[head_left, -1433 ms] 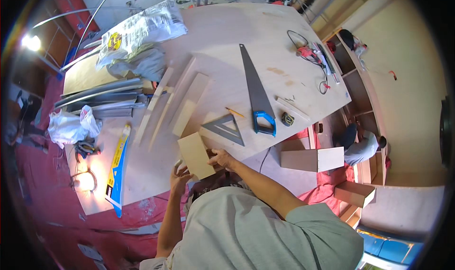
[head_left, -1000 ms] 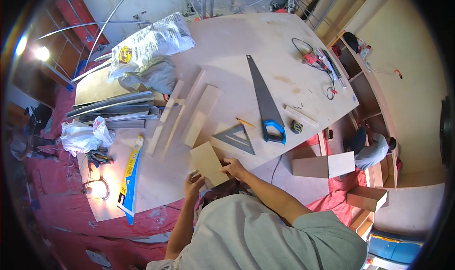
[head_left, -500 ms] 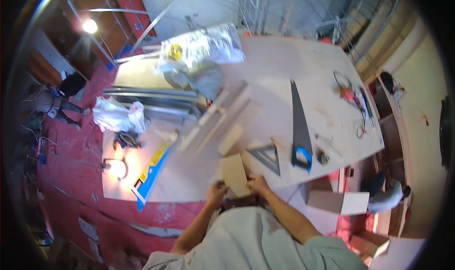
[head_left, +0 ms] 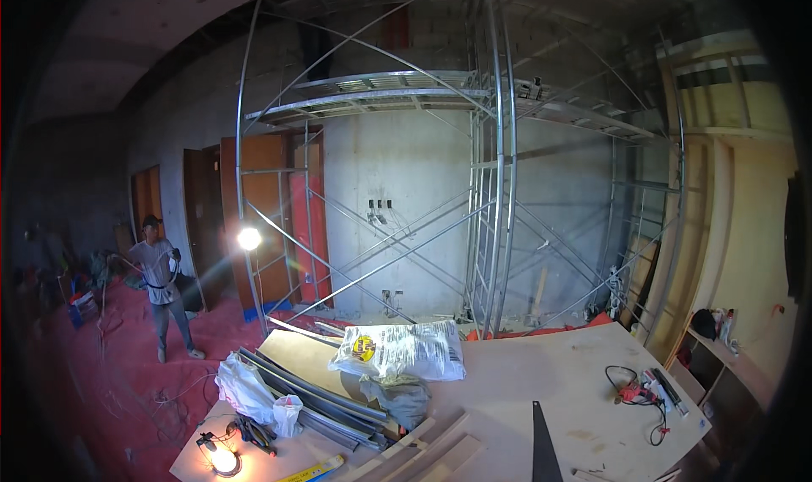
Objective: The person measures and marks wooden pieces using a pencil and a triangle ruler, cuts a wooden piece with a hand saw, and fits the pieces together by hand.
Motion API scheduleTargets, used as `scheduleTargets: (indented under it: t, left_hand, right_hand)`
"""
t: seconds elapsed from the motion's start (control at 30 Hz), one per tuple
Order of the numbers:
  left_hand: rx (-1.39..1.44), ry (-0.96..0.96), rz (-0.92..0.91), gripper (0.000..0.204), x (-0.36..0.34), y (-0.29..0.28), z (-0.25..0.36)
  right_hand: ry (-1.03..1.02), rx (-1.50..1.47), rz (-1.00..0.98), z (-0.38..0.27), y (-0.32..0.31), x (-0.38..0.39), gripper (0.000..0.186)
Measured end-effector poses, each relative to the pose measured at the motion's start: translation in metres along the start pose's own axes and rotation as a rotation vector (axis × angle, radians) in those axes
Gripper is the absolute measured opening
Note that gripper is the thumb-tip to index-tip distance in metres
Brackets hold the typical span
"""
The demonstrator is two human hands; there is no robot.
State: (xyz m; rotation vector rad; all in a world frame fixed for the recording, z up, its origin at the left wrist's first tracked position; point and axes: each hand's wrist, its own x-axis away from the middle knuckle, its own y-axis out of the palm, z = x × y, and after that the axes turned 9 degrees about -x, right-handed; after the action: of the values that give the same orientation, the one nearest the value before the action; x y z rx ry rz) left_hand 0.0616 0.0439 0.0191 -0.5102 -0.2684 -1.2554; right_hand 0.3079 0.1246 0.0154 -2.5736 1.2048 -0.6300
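Neither of my hands shows; the lower edge cuts off the near part of the wooden worktable (head_left: 541, 368). At that edge are the dark blade of a handsaw (head_left: 544, 448), several wood strips (head_left: 448, 452) and a yellow and blue sleeve (head_left: 315, 468). Further left lie dark tools with handles (head_left: 255, 434) beside a lit work lamp (head_left: 224, 460). Long grey strips (head_left: 334, 419) lie next to a white plastic bag (head_left: 243, 389). Behind them is a shiny printed sack (head_left: 402, 353) with a grey bag (head_left: 402, 402) in front. A red corded tool (head_left: 630, 392) rests at the right.
Metal scaffolding (head_left: 499, 194) with cross braces rises behind the table, carrying a bright lamp (head_left: 249, 238). At the left, a person (head_left: 161, 271) stands on the red floor covering (head_left: 127, 355), holding a cable or hose. A wooden shelf unit (head_left: 732, 359) stands at the right.
My view has swung up from the tabletop to the wall and scaffolding. My hands, the tan rectangular piece they held and the triangular square have left the picture. The person at left now appears upright.
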Motion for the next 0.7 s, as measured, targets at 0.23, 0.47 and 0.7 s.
scheduleTargets:
  t: [0.23,0.47,0.7]
  left_hand:
    - [0.031,-0.040,-0.030,0.055,-0.015,-0.005,-0.003]
    - [0.056,-0.103,-0.067,0.059,0.013,-0.001,-0.040]
    - [0.127,-0.172,-0.143,0.061,0.042,-0.003,-0.151]
  right_hand:
    - [-0.023,-0.078,-0.050,0.019,0.005,0.033,0.033]
    - [-0.117,0.084,0.051,0.024,0.017,0.068,0.037]
    - [0.312,0.474,-0.202,0.013,0.025,0.054,0.068]
